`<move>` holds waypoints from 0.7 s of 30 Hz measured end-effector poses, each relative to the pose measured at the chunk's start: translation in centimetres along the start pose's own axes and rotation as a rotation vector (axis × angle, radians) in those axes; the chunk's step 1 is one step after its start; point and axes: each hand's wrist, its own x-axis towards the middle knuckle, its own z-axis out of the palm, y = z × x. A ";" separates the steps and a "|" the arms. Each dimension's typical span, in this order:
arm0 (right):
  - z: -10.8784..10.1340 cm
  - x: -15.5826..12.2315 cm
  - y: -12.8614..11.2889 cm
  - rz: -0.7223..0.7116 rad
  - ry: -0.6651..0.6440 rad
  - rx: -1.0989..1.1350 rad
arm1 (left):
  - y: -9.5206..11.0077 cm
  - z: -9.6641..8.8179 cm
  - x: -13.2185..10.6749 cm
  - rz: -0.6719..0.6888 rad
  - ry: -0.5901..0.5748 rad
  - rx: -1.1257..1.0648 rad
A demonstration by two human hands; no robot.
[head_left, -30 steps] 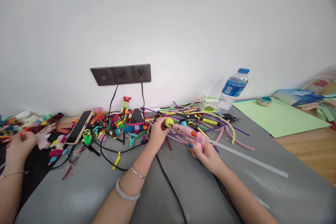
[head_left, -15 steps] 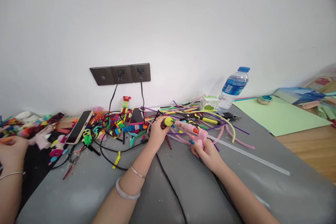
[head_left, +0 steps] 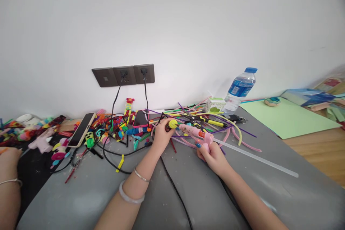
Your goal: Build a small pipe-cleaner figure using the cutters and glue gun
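Note:
My right hand [head_left: 214,158] is wrapped round the grip of a pink glue gun [head_left: 192,130], with a long translucent glue stick [head_left: 258,158] sticking out of its back end. The gun's nozzle points left and meets, or nearly meets, a small yellow round craft piece [head_left: 173,124]. That piece is pinched in my left hand [head_left: 162,133], fingers closed; its dark lower part is mostly hidden by them. Thin black strands rise above those fingers. Behind both hands lie pipe cleaners [head_left: 239,136] in several colours and yellow-black pliers [head_left: 212,122].
Another person's hand [head_left: 9,160] is at the far left, near a second pink glue gun [head_left: 41,140]. A phone [head_left: 82,129], pipe-cleaner figures [head_left: 90,139] and cables [head_left: 172,183] crowd the left side. A water bottle [head_left: 239,90] and small carton [head_left: 215,105] stand behind, right of green paper [head_left: 291,118].
The other person's hand at the left has shifted a little to the left. My two hands, the glue gun and the yellow piece stay almost where they were.

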 end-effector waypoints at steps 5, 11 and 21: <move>0.0 -0.1 0.4 -0.004 -0.023 -0.033 | -0.3 0.0 0.0 0.017 -0.001 0.002; 0.1 -0.2 0.8 0.006 -0.032 -0.023 | -0.4 0.1 0.0 0.009 0.006 0.009; 0.0 -0.2 0.4 -0.005 -0.013 -0.026 | -0.2 0.1 0.0 -0.006 0.008 0.011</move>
